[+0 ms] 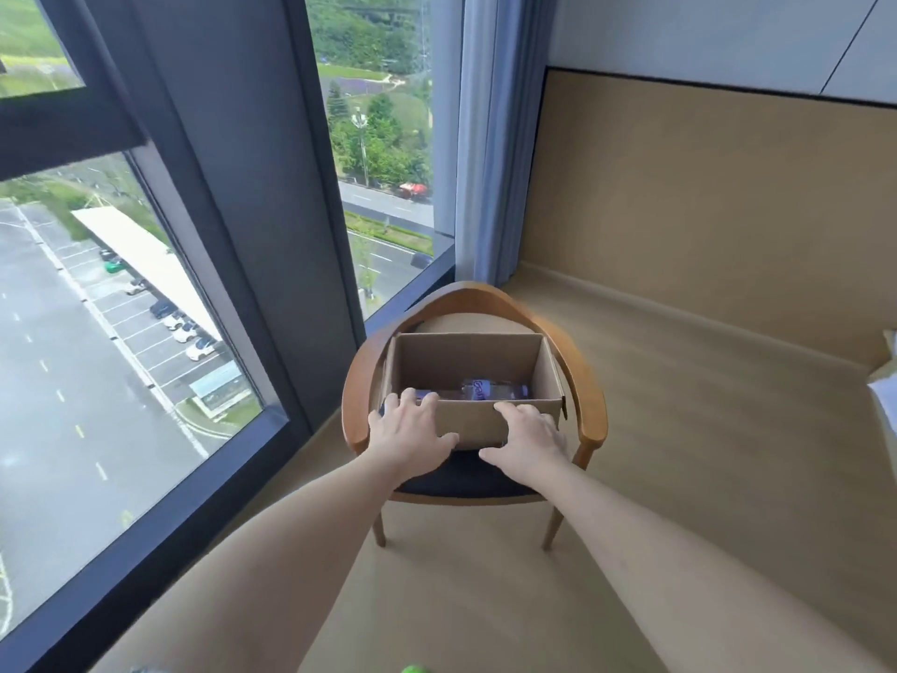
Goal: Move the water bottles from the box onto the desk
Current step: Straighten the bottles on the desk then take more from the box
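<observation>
An open cardboard box [466, 361] stands on the dark seat of a wooden armchair [594, 420]. On the box floor lies a water bottle [490, 390] with a purple label, on its side; the near wall hides the rest of the floor. My left hand [410, 432] grips the near wall at its left end, fingers over the rim and thumb on the outside. My right hand [526, 442] holds the same wall at its right end, fingers curled on the rim. No desk is in view.
A floor-to-ceiling window with a dark frame [272, 245] fills the left side. A blue-grey curtain [490, 138] hangs behind the chair. Wood-look floor [704, 454] stretches to the right, bounded by a tan wall panel. Something white [886, 395] shows at the right edge.
</observation>
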Demonstrator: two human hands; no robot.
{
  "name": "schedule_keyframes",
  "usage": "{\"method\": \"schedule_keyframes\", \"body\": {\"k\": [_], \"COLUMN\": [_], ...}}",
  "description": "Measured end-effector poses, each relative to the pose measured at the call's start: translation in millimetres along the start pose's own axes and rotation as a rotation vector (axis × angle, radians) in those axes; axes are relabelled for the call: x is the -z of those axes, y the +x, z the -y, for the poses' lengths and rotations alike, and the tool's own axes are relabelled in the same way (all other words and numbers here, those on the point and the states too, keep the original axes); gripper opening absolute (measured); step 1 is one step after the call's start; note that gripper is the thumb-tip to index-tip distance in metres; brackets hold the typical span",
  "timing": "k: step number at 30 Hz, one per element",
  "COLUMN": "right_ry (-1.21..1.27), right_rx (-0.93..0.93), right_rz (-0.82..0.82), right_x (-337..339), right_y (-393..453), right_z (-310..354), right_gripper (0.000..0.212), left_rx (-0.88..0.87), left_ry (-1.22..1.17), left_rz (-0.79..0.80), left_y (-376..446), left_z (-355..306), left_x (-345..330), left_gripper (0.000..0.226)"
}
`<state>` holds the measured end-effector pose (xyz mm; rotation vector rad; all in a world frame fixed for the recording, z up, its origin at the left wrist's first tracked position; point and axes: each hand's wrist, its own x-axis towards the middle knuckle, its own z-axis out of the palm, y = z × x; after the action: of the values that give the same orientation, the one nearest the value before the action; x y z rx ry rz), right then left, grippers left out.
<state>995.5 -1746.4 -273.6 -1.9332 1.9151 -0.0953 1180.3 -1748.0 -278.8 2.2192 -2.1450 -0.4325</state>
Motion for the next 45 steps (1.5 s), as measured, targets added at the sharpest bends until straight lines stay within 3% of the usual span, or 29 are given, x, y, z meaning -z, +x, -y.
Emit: {"method": "schedule_keyframes", "body": {"k": [12,18,30,35,37,41,45], "right_ry": [-0.007,-0.007,0.07,0.452,0.693,1.106,1.401], "right_rx": [-0.083,-0.078,-0.235,-0.554,-0.775,-1.188,-1.385], "right_rz": [0.166,0.237,0.561,0.592,0.531,0.409,0.304], "right_x": [-22.2,-33.4,-86.9,-121.3,-137.3,-168.3,-199.7], "right_y": [154.8,262.6,393.1,431.3,446.9,478.5,499.2], "right_z": [6.3,-7.4,-42.3,-56.1,-59.1,-62.1,-68.9], "right_gripper": [0.079,0.08,0.079,0.071,0.062,0.068,0.05], "left_rx": [0.041,0.144,0.231,0.267,0.266,0.228,0.189], "left_ry": [-0.056,-0.077,-0.081,-0.033,-0.023,-0.008,0.028], "left_rz": [0.106,0.15,0.448,0.548,0.569,0.633,0.709], "left_y": [158.6,253.1,364.4,385.9,396.4,419.1,435.1], "left_z": [41.0,43.7,33.6,43.2,45.1,48.6,56.3], "left_x": [-28.3,-57.1,-115.6,-150.9,-166.3,-195.8,-224.6], "left_gripper": [0.069,0.072,0.074,0.069,0.067,0.068,0.068]}}
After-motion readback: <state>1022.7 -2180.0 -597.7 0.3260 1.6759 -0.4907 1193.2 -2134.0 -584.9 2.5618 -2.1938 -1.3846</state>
